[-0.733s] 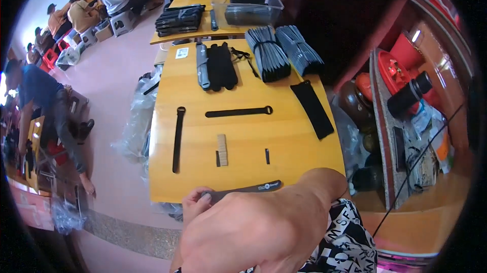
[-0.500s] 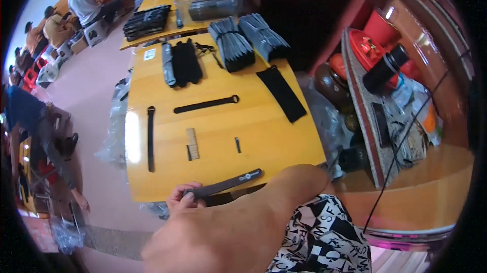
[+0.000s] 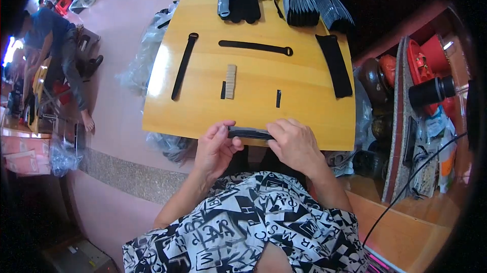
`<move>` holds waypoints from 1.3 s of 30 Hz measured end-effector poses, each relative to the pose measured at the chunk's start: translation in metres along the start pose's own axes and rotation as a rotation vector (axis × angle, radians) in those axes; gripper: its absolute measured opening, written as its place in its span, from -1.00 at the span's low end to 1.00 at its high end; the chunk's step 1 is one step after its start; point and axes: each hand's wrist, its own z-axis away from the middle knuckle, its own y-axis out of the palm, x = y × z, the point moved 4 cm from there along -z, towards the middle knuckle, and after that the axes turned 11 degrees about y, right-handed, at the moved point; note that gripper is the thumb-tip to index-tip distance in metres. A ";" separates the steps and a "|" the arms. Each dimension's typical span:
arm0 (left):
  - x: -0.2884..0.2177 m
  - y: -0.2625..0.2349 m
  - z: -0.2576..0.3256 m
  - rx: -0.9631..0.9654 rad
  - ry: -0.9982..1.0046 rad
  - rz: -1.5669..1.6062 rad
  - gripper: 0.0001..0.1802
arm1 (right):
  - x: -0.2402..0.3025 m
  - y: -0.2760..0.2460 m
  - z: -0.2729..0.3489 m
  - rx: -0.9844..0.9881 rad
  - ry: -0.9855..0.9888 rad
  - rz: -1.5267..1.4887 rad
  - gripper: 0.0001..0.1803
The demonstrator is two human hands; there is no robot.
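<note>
Currently, we're holding dark fabric strap [image 3: 248,133] crosswise: left hand [image 3: 214,146] pinching one end, lower fingers loosely curled; right hand [image 3: 296,143] pinching other end, fingers bent.

Two grey bundles [image 3: 300,2] (plus two hands [image 3: 296,146]).

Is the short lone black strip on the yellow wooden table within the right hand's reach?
Probably yes: only bare table separates the right hand from the short strip, though that hand holds a slim dark band.
</note>
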 end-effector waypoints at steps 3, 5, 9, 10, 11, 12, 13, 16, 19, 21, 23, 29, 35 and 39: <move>0.001 -0.002 0.001 0.057 0.057 -0.052 -0.67 | -0.006 0.002 0.000 -0.034 -0.026 -0.029 -0.70; 0.000 -0.003 0.002 0.085 0.067 -0.063 -0.61 | -0.008 0.004 0.000 -0.018 -0.041 -0.049 -0.66; 0.004 -0.015 0.000 0.082 0.150 -0.137 -0.61 | 0.006 -0.008 0.001 -0.155 -0.046 -0.140 -0.58; 0.004 -0.017 0.001 0.100 0.178 -0.151 -0.60 | 0.010 -0.013 0.002 -0.174 -0.041 -0.166 -0.53; 0.005 -0.017 0.001 0.121 0.201 -0.164 -0.59 | 0.014 -0.015 0.005 -0.194 -0.031 -0.190 -0.47; 0.005 -0.018 0.002 0.116 0.199 -0.165 -0.59 | 0.017 -0.015 0.007 -0.189 -0.030 -0.193 -0.47; 0.006 -0.018 0.003 0.149 0.208 -0.194 -0.58 | 0.020 -0.012 0.010 -0.146 -0.060 -0.226 -0.45; 0.004 -0.020 0.001 0.221 0.221 -0.212 -0.58 | 0.029 0.000 0.011 -0.095 -0.098 -0.320 -0.42; 0.005 -0.017 0.001 0.277 0.244 -0.232 -0.58 | 0.031 0.004 0.011 -0.056 -0.067 -0.323 -0.46; 0.005 -0.017 0.002 0.291 0.257 -0.248 -0.58 | 0.035 0.007 0.013 -0.041 -0.099 -0.200 -0.52; 0.003 -0.016 0.004 0.304 0.273 -0.311 -0.58 | 0.038 0.009 0.013 -0.069 -0.110 -0.181 -0.54; 0.003 -0.015 0.005 0.306 0.278 -0.330 -0.59 | 0.043 0.009 0.013 -0.124 -0.131 -0.163 -0.54; 0.004 -0.016 0.006 0.287 0.275 -0.353 -0.60 | 0.045 0.008 0.014 -0.100 -0.134 -0.110 -0.52; 0.004 -0.016 0.006 0.276 0.282 -0.339 -0.60 | 0.047 0.009 0.015 -0.153 -0.178 0.056 -0.60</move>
